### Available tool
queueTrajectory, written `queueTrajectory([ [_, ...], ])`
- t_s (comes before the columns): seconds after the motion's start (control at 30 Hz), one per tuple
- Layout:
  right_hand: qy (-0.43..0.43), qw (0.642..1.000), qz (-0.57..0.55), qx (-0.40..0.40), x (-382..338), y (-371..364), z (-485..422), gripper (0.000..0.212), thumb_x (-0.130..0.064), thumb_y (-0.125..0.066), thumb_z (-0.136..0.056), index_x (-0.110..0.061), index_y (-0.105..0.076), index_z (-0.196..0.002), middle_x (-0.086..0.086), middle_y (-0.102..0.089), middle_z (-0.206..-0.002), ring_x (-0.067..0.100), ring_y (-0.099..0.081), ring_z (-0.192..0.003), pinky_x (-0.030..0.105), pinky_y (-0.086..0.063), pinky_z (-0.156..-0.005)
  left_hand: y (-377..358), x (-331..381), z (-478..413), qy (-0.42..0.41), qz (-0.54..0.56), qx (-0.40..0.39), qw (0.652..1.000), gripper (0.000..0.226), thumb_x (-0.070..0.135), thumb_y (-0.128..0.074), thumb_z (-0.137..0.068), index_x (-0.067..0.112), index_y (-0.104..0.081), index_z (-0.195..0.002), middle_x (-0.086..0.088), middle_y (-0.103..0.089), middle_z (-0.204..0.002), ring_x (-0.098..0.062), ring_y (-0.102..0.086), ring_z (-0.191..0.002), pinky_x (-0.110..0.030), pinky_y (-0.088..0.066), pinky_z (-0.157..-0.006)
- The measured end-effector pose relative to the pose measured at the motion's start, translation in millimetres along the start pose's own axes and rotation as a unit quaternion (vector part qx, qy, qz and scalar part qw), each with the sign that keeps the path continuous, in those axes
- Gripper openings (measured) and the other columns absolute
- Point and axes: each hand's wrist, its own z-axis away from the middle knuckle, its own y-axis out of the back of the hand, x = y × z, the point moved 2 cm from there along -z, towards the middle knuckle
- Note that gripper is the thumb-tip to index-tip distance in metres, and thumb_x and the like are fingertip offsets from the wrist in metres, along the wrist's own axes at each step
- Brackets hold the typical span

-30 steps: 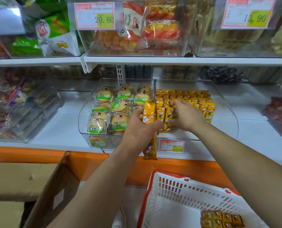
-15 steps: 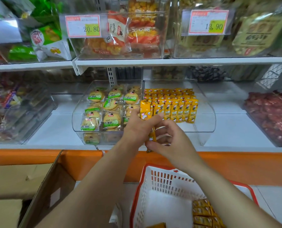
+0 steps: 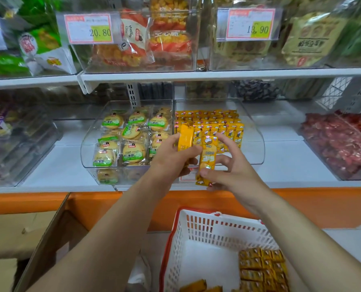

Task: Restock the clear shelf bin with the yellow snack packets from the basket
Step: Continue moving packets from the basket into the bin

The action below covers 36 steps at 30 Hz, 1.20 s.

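Observation:
The clear shelf bin (image 3: 257,142) on the middle shelf holds upright rows of yellow snack packets (image 3: 215,125) in its back half. In front of the bin my left hand (image 3: 171,159) grips a yellow packet (image 3: 185,139). Beside it my right hand (image 3: 228,171) pinches another yellow packet (image 3: 207,163) between thumb and fingers, upright. Both hands are just before the bin's front edge. Below, the white basket (image 3: 207,230) with a red rim holds several more yellow packets (image 3: 261,268) at its right side.
A clear bin of round green-labelled cakes (image 3: 131,142) adjoins the yellow packets' bin on the left. A bin of red packets (image 3: 342,142) sits at right. An open cardboard box (image 3: 38,234) stands at lower left. Bins with price tags (image 3: 89,28) line the upper shelf.
My right hand left the bin, came back to my left hand and took one packet from it. That packet now stands apart from the one in my left hand.

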Motion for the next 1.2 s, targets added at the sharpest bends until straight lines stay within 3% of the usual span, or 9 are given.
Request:
queueTrajectory([
  [0.17, 0.033, 0.998, 0.053, 0.023, -10, 11, -22, 0.054, -0.031, -0.079, -0.081, -0.053, -0.05, -0.121, 0.005, -0.068, -0.105, 0.01, -0.072, -0.089, 0.022, -0.056, -0.068, 7, -2, -1, 0.02, 0.013, 0.016, 1.0, 0.023, 0.013, -0.071, -0.093, 0.018, -0.067, -0.114, -0.004, -0.077, -0.092, -0.01, -0.072, -0.074, -0.021, -0.053, -0.055],
  [0.33, 0.05, 0.991, 0.088, 0.089, -26, 26, -59, 0.047, -0.006, -0.079, -0.08, -0.031, -0.049, -0.105, 0.016, -0.056, -0.108, 0.024, -0.067, -0.079, 0.04, -0.059, -0.068, 20, -4, -4, 0.026, 0.009, 0.058, 0.998, 0.023, 0.011, -0.069, -0.094, 0.014, -0.065, -0.117, -0.009, -0.074, -0.092, -0.015, -0.07, -0.076, -0.027, -0.055, -0.058],
  [0.5, 0.011, 0.993, -0.08, 0.086, -30, 28, -69, 0.027, 0.0, -0.071, -0.084, -0.022, -0.061, -0.096, 0.013, -0.064, -0.104, 0.021, -0.072, -0.075, 0.028, -0.059, -0.065, 25, -3, -3, 0.026, 0.041, 0.061, 0.997, 0.021, 0.01, -0.068, -0.095, 0.011, -0.065, -0.116, -0.013, -0.076, -0.097, -0.017, -0.073, -0.077, -0.03, -0.059, -0.061],
  [0.6, -0.009, 0.99, -0.13, 0.048, -18, 4, -61, 0.022, -0.011, -0.079, -0.071, -0.015, -0.059, -0.08, 0.017, -0.065, -0.092, 0.026, -0.073, -0.08, 0.032, -0.059, -0.074, 20, 1, -2, 0.013, 0.077, 0.058, 0.995, 0.024, 0.008, -0.067, -0.095, 0.005, -0.063, -0.119, -0.016, -0.076, -0.098, -0.02, -0.074, -0.079, -0.031, -0.061, -0.063],
  [0.7, 0.006, 0.998, -0.064, 0.012, -10, -13, -56, 0.027, -0.02, -0.082, -0.063, -0.017, -0.058, -0.074, 0.009, -0.062, -0.071, 0.026, -0.065, -0.075, 0.043, -0.05, -0.079, 19, 5, -3, 0.0, 0.078, 0.074, 0.994, 0.026, 0.006, -0.065, -0.096, 0.0, -0.061, -0.121, -0.021, -0.074, -0.097, -0.026, -0.072, -0.081, -0.039, -0.06, -0.071],
  [0.9, 0.052, 0.992, 0.117, -0.012, -17, 5, -78, 0.062, -0.009, -0.079, -0.082, -0.048, -0.057, -0.125, -0.006, -0.061, -0.082, 0.013, -0.064, -0.075, 0.028, -0.05, -0.07, 26, 4, -3, -0.005, 0.055, 0.081, 0.995, 0.01, 0.008, -0.067, -0.096, 0.014, -0.067, -0.104, -0.006, -0.075, -0.086, -0.018, -0.071, -0.076, -0.034, -0.06, -0.068],
  [1.0, 0.067, 0.979, 0.192, 0.03, -21, 26, -99, 0.061, -0.007, -0.081, -0.077, -0.05, -0.058, -0.114, 0.003, -0.058, -0.094, 0.021, -0.063, -0.076, 0.037, -0.053, -0.066, 33, 1, -3, 0.0, 0.021, 0.086, 0.996, 0.018, 0.008, -0.07, -0.094, 0.025, -0.062, -0.092, -0.006, -0.076, -0.088, -0.016, -0.071, -0.074, -0.033, -0.06, -0.065],
  [1.1, 0.047, 0.961, 0.265, 0.065, -11, 42, -119, 0.049, -0.006, -0.081, -0.074, -0.039, -0.052, -0.097, 0.006, -0.056, -0.092, 0.017, -0.057, -0.056, 0.032, -0.051, -0.053, 34, 1, -1, 0.002, -0.01, 0.081, 0.997, 0.025, 0.008, -0.071, -0.094, 0.028, -0.058, -0.088, -0.011, -0.075, -0.087, -0.013, -0.07, -0.069, -0.031, -0.059, -0.063],
  [1.2, 0.044, 0.935, 0.345, 0.076, 7, 49, -138, 0.043, -0.012, -0.084, -0.074, -0.031, -0.05, -0.094, 0.006, -0.062, -0.089, 0.023, -0.062, -0.055, 0.031, -0.049, -0.05, 36, 1, -1, 0.002, -0.047, 0.079, 0.996, 0.015, 0.011, -0.071, -0.094, 0.016, -0.063, -0.105, -0.019, -0.074, -0.097, -0.024, -0.072, -0.079, -0.033, -0.06, -0.066],
])
